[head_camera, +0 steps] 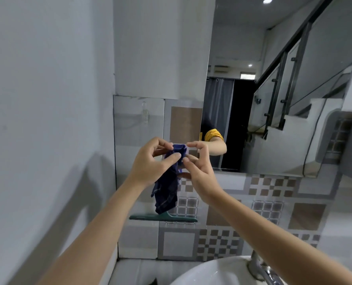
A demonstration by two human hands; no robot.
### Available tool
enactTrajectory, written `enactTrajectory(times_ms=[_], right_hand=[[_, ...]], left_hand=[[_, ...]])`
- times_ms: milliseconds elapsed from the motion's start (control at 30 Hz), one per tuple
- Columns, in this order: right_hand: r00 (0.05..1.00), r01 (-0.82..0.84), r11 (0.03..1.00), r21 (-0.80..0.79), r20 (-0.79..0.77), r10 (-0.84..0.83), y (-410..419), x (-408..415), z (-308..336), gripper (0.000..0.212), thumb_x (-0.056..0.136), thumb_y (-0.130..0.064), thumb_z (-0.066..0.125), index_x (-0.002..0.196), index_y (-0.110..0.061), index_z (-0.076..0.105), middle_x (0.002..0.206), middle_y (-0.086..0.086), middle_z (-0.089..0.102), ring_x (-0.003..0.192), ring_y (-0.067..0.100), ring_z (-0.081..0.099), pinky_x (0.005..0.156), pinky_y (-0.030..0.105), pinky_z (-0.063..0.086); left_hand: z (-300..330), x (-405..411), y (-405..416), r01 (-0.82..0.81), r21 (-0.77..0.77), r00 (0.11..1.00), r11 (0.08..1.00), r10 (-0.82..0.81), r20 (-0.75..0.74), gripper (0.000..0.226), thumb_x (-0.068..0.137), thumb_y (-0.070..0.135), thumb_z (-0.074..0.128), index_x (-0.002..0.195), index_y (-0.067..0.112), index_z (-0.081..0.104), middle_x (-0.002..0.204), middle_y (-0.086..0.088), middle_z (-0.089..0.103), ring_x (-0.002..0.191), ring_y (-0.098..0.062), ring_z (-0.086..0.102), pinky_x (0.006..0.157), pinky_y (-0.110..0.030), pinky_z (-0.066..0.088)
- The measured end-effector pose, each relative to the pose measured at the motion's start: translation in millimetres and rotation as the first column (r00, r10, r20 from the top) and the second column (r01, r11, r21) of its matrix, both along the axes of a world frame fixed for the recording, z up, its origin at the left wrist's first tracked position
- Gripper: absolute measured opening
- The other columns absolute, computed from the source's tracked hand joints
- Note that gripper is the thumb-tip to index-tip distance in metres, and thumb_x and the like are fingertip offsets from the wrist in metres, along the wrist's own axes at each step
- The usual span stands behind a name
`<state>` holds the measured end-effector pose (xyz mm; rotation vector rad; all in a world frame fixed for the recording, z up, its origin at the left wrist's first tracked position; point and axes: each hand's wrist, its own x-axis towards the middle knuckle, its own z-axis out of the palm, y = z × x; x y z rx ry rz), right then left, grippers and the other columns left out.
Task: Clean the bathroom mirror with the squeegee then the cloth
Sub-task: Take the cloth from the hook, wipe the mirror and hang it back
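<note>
A small bathroom corner is shown, with plain grey walls on the left, patterned tiles (218, 241) across the far wall, and a white basin (210, 272) at the near right edge.

The cloth (169, 182), dark blue with faint checks, is held up in the air in front of the tiled wall, just left of the mirror's lower left corner. Its top is bunched between both hands and the rest hangs loose below them. The left hand (148, 163) is closed on the upper fold, thumb over the fabric; the fingers (193, 146) of the right hand (199, 173) are pinched narrowly on the top edge, with the lower fingers touching the cloth's side.

The squeegee (162, 218), green, is seen below the cloth against the tiled wall, its blade lying level; the cloth's hanging end covers its middle, and whether it rests on a ledge or hangs from a hook cannot be told. No hand is on it.

The mirror (273, 99) is on the far wall to the right, well above the basin, and an arm in a yellow sleeve is reflected in it.

The cloth step is judged to be in hand, at the stage of folding or gathering the cloth into a pad. For the next move, the cloth would need to be settled in one hand and carried right and up to the glass.
</note>
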<state>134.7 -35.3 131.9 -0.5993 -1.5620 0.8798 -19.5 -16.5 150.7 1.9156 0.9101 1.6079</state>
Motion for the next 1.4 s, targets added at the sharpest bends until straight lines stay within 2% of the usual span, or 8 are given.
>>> enactTrajectory(times_ms=[267, 400, 567, 667, 767, 1033, 1200, 1400], right_hand=[[0.930, 0.273, 0.936, 0.222, 0.188, -0.316, 0, -13, 24, 0.035, 0.085, 0.008, 0.061, 0.077, -0.025, 0.067, 0.078, -0.007, 0.070, 0.076, 0.004, 0.066, 0.073, 0.019, 0.053], [0.874, 0.355, 0.905, 0.234, 0.260, -0.410, 6, -26, 42, 0.027, 0.088, 0.000, 0.056, 0.093, -0.020, 0.074, 0.094, -0.004, 0.072, 0.087, 0.010, 0.068, 0.080, 0.024, 0.056], [0.759, 0.382, 0.822, 0.423, 0.364, -0.540, 21, -41, 79, 0.018, 0.085, -0.013, 0.068, 0.102, -0.012, 0.070, 0.092, -0.002, 0.068, 0.079, 0.010, 0.060, 0.067, 0.008, 0.043], [0.619, 0.279, 0.752, 0.597, 0.487, -0.616, 40, -42, 104, 0.023, 0.087, -0.005, 0.060, 0.106, -0.013, 0.069, 0.095, 0.006, 0.059, 0.086, 0.019, 0.054, 0.072, 0.020, 0.038], [0.550, 0.239, 0.708, 0.664, 0.509, -0.663, 58, -47, 129, 0.024, 0.092, -0.011, 0.056, 0.112, -0.020, 0.067, 0.094, 0.002, 0.043, 0.077, 0.019, 0.049, 0.069, 0.037, 0.048], [0.321, 0.226, 0.722, 0.654, 0.650, -0.689, 99, -61, 165, 0.033, 0.091, -0.040, 0.058, 0.124, -0.036, 0.054, 0.109, 0.004, 0.047, 0.088, 0.024, 0.055, 0.074, 0.038, 0.052], [0.570, 0.269, 0.840, 0.472, 0.625, -0.533, 112, -53, 150, 0.022, 0.090, -0.034, 0.062, 0.108, -0.021, 0.064, 0.108, 0.003, 0.068, 0.101, 0.022, 0.061, 0.087, 0.038, 0.052], [0.790, 0.361, 0.912, 0.193, 0.456, -0.409, 111, -64, 111, 0.026, 0.093, -0.030, 0.060, 0.112, -0.014, 0.059, 0.101, 0.005, 0.066, 0.090, 0.020, 0.060, 0.070, 0.026, 0.043]], left_hand=[[16, -21, -19, -0.003, -0.037, 0.992, 0.999, 0.008, 0.129, 0.036, 0.083, -0.012, 0.053, 0.071, 0.018, 0.068, 0.098, 0.001, 0.073, 0.095, -0.013, 0.069, 0.085, -0.026, 0.053], [34, -28, -22, -0.132, -0.029, 0.988, 0.991, 0.134, 0.079, 0.038, 0.085, -0.009, 0.050, 0.082, 0.020, 0.073, 0.091, 0.005, 0.072, 0.087, -0.002, 0.068, 0.083, -0.015, 0.052], [59, -44, -14, -0.302, 0.076, 0.941, 0.950, 0.310, -0.134, 0.042, 0.081, -0.012, 0.046, 0.102, 0.013, 0.073, 0.102, -0.005, 0.072, 0.088, -0.015, 0.066, 0.080, -0.020, 0.052], [75, -53, -7, -0.418, 0.170, 0.874, 0.892, 0.446, -0.191, 0.048, 0.075, -0.014, 0.043, 0.099, 0.013, 0.074, 0.102, -0.007, 0.072, 0.087, -0.015, 0.061, 0.076, -0.020, 0.046], [92, -57, 3, -0.510, 0.228, 0.814, 0.829, 0.551, -0.183, 0.047, 0.076, -0.012, 0.042, 0.103, 0.013, 0.072, 0.106, -0.009, 0.071, 0.089, -0.021, 0.062, 0.078, -0.030, 0.051], [117, -62, 57, -0.586, 0.253, 0.717, 0.770, 0.638, -0.282, 0.047, 0.078, -0.010, 0.047, 0.114, 0.013, 0.067, 0.109, -0.012, 0.066, 0.089, -0.029, 0.064, 0.070, -0.045, 0.057], [89, -61, 75, -0.485, 0.115, 0.847, 0.867, 0.499, -0.182, 0.043, 0.074, -0.013, 0.048, 0.099, 0.012, 0.071, 0.090, -0.003, 0.070, 0.083, -0.020, 0.062, 0.071, -0.032, 0.053], [61, -42, 74, -0.431, 0.057, 0.902, 0.900, 0.428, 0.058, 0.030, 0.077, -0.008, 0.044, 0.091, 0.004, 0.067, 0.082, -0.009, 0.067, 0.076, -0.025, 0.060, 0.064, -0.030, 0.046]])
